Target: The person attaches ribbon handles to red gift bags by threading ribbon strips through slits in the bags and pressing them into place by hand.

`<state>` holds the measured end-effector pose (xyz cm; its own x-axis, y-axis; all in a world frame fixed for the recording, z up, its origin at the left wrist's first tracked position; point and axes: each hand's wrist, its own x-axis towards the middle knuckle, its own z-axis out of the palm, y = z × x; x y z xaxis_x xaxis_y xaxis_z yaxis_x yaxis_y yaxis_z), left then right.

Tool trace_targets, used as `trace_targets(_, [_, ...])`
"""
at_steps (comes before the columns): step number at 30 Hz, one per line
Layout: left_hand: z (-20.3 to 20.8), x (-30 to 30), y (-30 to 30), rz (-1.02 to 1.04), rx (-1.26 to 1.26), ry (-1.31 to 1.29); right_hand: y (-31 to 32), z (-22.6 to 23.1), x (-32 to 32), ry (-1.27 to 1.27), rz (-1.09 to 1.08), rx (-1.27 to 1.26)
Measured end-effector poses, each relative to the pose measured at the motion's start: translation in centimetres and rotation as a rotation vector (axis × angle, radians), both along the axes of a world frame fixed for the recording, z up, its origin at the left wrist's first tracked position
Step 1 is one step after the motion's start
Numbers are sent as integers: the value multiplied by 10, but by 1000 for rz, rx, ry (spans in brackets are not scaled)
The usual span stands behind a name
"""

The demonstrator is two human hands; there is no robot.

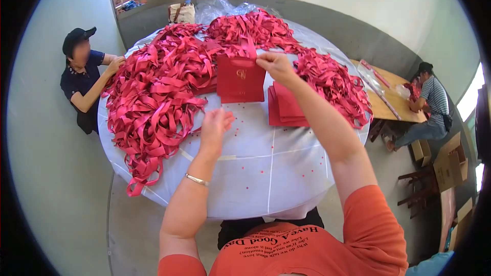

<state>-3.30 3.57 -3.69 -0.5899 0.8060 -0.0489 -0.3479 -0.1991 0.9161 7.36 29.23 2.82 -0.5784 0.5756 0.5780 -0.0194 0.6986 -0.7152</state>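
A flat red paper bag (240,79) with a gold emblem and a ribbon handle hangs upright over the middle of the table. My right hand (276,67) pinches its upper right edge, near the handle. Below and left of the bag, my left hand (217,122) is apart from it, fingers stretched out and holding nothing. A stack of red bags (286,107) lies on the white tablecloth just right of the held bag. Heaped red ribbons (153,92) surround this spot on the left, with more behind and a ribbon pile (332,84) on the right.
Small red bits are scattered over the near tablecloth (245,194). A person (87,76) stands at the table's left side, hands at the ribbons. Another person (432,99) sits at a wooden table (383,102) on the right. Cardboard boxes (450,161) and stools stand on that side.
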Motion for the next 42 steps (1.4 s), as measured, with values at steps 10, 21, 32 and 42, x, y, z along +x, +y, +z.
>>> trace_targets(10, [-12, -4, 2, -106, -96, 26, 30, -9, -19, -61, -57, -173])
trace_targets(21, [-10, -2, 3, -118, -153, 160, -27, 19, 117, -706, -6, 227])
trace_targets(32, [-13, 16, -4, -75, -82, 478, -111, -6, 180, -584, -44, 621])
trace_targets(42, [17, 49, -28, -112, 25, 1171, -239, -18, 160, -694, 250, 584])
